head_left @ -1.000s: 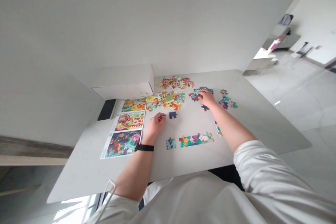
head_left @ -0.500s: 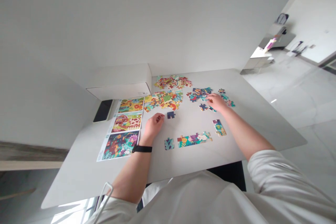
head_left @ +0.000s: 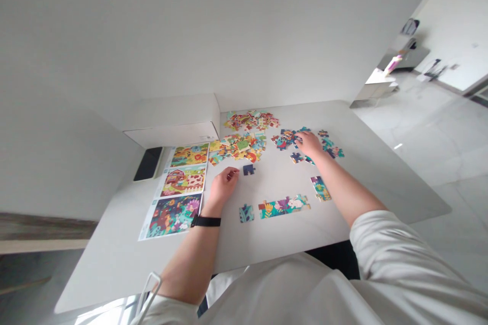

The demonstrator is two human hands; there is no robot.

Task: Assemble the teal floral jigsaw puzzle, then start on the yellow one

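Note:
My left hand (head_left: 224, 185) rests on the white table (head_left: 381, 172) with its fingers curled in and nothing visible in them, just left of a single dark blue puzzle piece (head_left: 248, 169). My right hand (head_left: 309, 143) reaches out to a pile of blue and red pieces (head_left: 285, 140), with its fingers laid flat on the pile's right edge. Close to me lie a joined strip of pieces (head_left: 284, 205), a lone teal piece (head_left: 246, 213) and a small joined block (head_left: 320, 188). A black watch (head_left: 206, 221) sits on my left wrist.
A sheet with three printed pictures (head_left: 177, 190) lies at the left. Behind it stand a white box (head_left: 171, 122) and a black phone (head_left: 147, 163). More piles of pieces (head_left: 238, 144) (head_left: 251, 119) lie at the back, with scattered teal pieces (head_left: 331, 147) to the right.
My right hand went from the blue and red pile a little right towards the teal pieces, then came back to the pile's edge. My left hand has stayed put.

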